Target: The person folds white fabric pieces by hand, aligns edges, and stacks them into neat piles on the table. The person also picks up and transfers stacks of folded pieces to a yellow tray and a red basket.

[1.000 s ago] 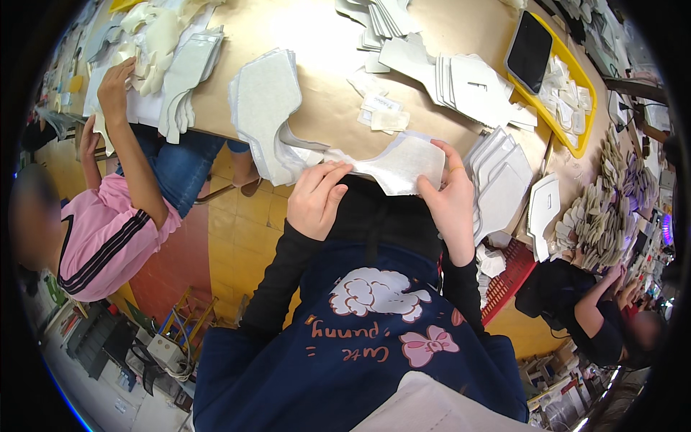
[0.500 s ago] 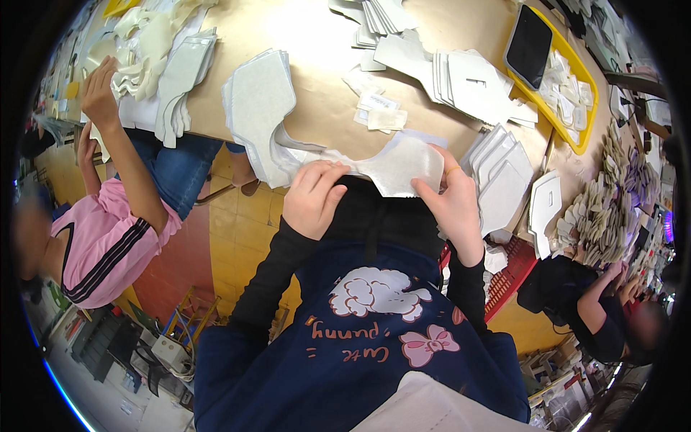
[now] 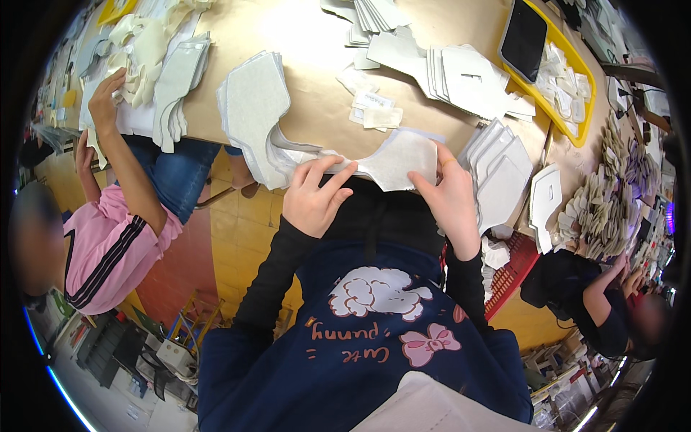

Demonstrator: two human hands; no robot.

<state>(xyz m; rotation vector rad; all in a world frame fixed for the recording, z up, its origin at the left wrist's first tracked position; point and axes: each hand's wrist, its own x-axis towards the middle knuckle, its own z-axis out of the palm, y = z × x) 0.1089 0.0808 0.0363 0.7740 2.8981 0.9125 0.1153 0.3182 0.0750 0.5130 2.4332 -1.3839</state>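
From where I stand, the right hand [image 3: 453, 193] has the broad end of a pale curved cut-out panel [image 3: 403, 162] pinched between thumb and fingers. The left hand [image 3: 314, 196] lies with its fingers on the panel's narrow neck, thumb standing clear; I can't see what its palm side touches. The hands are apart, with the panel spanning them at the worktable's [image 3: 309, 75] near edge, a bluish layer peeping out along its far side.

I'd call this lining up or smoothing the layers by hand. A next move would call for keeping that right-hand pinch while the left fingers press the neck flat, without creasing it.

Just left sits a stack of similar panels [image 3: 252, 101]; close by on the right, a fanned stack [image 3: 497, 173]. Beyond are small paper slips [image 3: 383, 117], slotted panels [image 3: 471, 79] and a yellow tray [image 3: 563, 39] with a phone [image 3: 523, 39] over its edge.
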